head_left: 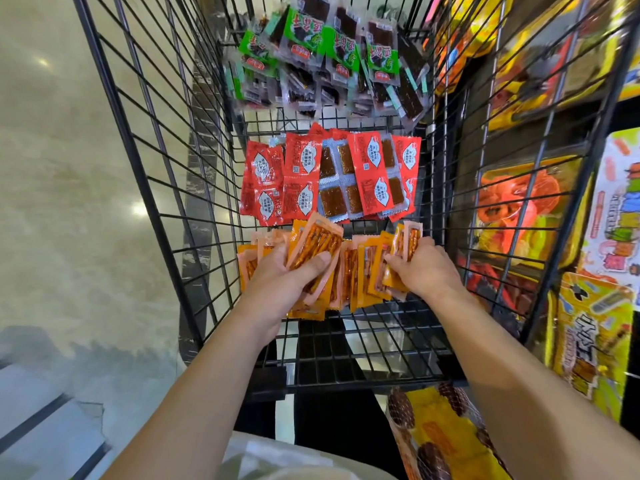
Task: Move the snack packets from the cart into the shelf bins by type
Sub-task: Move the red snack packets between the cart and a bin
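A black wire cart holds three heaps of snack packets. Green-and-dark packets lie at the far end, red packets in the middle, and orange packets nearest me. My left hand grips a bunch of orange packets, thumb across the top one. Over at the heap's right side, my right hand holds a few more orange packets between its fingers. Both hands are down inside the cart.
Shelves with large yellow and orange snack bags run along the right, just outside the cart's wire side. A yellow bag with brown rounds lies near my right forearm. Pale polished floor spreads to the left.
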Available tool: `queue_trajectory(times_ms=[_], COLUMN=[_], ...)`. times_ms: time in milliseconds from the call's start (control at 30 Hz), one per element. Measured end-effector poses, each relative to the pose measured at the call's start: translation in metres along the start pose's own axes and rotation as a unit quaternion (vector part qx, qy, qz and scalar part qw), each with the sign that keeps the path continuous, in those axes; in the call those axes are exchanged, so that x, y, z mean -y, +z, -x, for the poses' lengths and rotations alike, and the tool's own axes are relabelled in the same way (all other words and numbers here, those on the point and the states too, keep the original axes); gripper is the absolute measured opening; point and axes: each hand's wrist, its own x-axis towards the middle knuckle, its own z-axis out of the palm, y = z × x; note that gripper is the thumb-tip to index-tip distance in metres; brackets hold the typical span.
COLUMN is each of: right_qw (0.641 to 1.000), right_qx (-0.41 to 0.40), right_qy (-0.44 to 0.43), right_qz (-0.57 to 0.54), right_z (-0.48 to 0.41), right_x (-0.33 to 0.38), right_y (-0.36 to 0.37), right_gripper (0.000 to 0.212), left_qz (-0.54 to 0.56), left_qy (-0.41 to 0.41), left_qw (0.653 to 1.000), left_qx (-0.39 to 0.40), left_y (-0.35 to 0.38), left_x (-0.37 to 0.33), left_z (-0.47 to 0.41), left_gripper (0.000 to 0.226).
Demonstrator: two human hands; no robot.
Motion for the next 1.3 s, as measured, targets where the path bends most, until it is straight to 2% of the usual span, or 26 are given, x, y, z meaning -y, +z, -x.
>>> queue_trajectory(times_ms=[167, 400, 500, 567, 633, 700, 833, 1000, 1100, 1167, 1233, 1300], right_qw=[1.0, 0.998, 0.99, 0.954, 0.881, 0.828, 0.802, 0.83, 0.865, 0.892, 0.921, 0.96], right_qx=[-0.008, -0.052, -0.034, 0.04, 0.152, 0.229, 0.262, 0.22, 0.186, 0.119, 0.02, 0.0], right_qy=[-0.009, -0.011, -0.058, -0.103, -0.141, -0.155, -0.18, -0.241, -0.248, -0.211, -0.137, -0.087], right_qz=[0.002, -0.029, -0.126, -0.278, -0.426, -0.488, -0.505, -0.452, -0.394, -0.382, -0.364, -0.265], right_z=[0.002, 0.024, 0.048, 0.068, 0.084, 0.09, 0.09, 0.093, 0.089, 0.078, 0.062, 0.044], right_x=[-0.005, -0.007, -0.013, -0.015, -0.011, -0.006, 0.009, 0.021, 0.019, 0.011, 0.001, -0.003], right_y=[-0.003, -0.016, -0.033, -0.043, -0.045, -0.038, -0.021, -0.007, -0.006, -0.01, -0.012, -0.009], right_gripper=[0.04, 0.024, 0.021, 0.029, 0.036, 0.037, 0.036, 0.036, 0.034, 0.027, 0.019, 0.023], left_qz=[0.007, 0.006, 0.019, 0.034, 0.053, 0.067, 0.089, 0.063, 0.047, 0.059, 0.067, 0.068], left_qy=[-0.001, -0.008, -0.009, -0.008, -0.009, -0.008, -0.002, 0.019, 0.027, 0.024, 0.021, 0.022], left_qw=[1.0, 1.0, 1.0, 0.999, 0.999, 0.998, 0.994, 0.995, 0.998, 0.998, 0.998, 0.997], left_qx=[-0.008, -0.015, -0.015, -0.011, 0.003, 0.022, 0.064, 0.074, 0.038, 0.015, -0.003, -0.012], left_y=[0.001, 0.003, 0.003, 0.004, 0.005, 0.005, 0.006, 0.004, 0.003, 0.002, 0.001, 0.0], left_x=[0.003, 0.008, 0.007, 0.006, 0.005, 0.005, 0.003, 0.002, 0.008, 0.012, 0.014, 0.015], left_z=[-0.001, -0.004, -0.005, -0.003, -0.001, 0.001, 0.005, 0.007, 0.005, 0.004, 0.003, 0.001], left_gripper=[0.05, 0.032, 0.032, 0.034, 0.038, 0.044, 0.044, 0.065, 0.046, 0.037, 0.038, 0.038])
